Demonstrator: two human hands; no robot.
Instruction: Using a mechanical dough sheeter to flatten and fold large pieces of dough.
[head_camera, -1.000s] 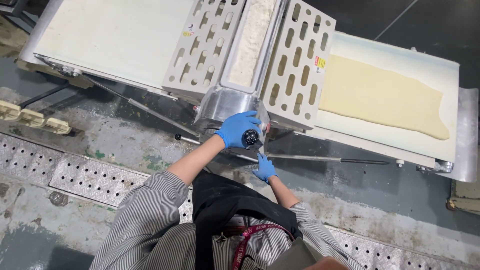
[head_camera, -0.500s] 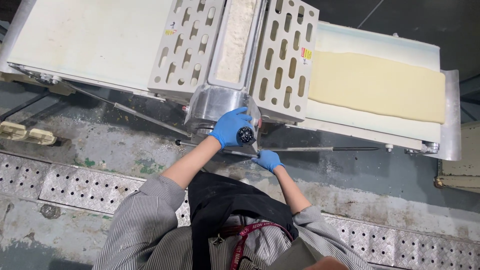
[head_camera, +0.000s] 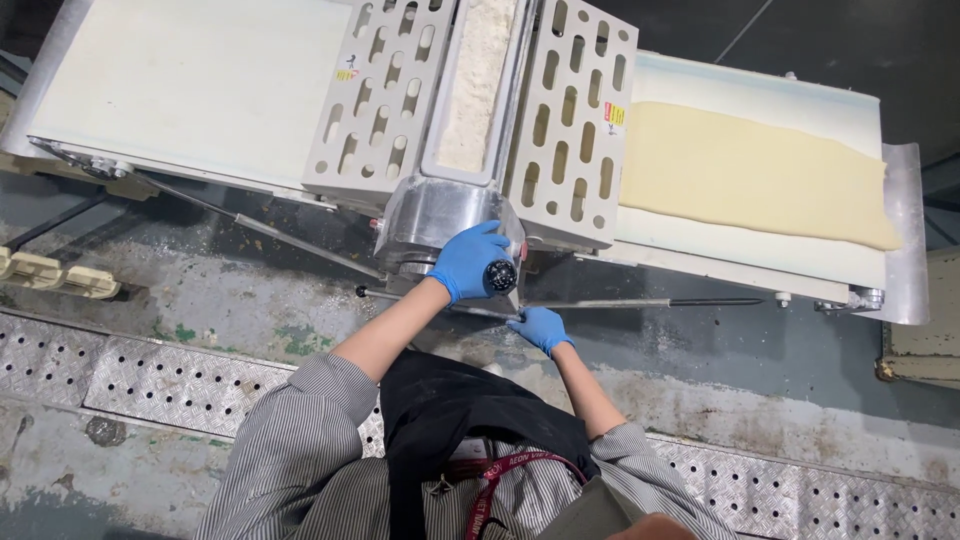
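Left hand (head_camera: 468, 262): blue-gloved, fingers curled around the black knob (head_camera: 500, 273) on the front of the steel roller housing (head_camera: 425, 215).
Right hand (head_camera: 540, 327): blue-gloved, closed on the thin metal rod (head_camera: 640, 302) running below the machine's front edge.
Dough sheet (head_camera: 745, 170): flat, pale yellow, lying on the right conveyor belt (head_camera: 760, 95), well apart from both hands.
Guards (head_camera: 565, 130): two slotted grey covers flanking a flour-dusted trough (head_camera: 478, 80).
Floor (head_camera: 170, 290): worn, flour-marked.

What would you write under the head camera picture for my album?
Blue-gloved left hand on a black knob, right hand on a lever rod, at a dough sheeter carrying flat dough.
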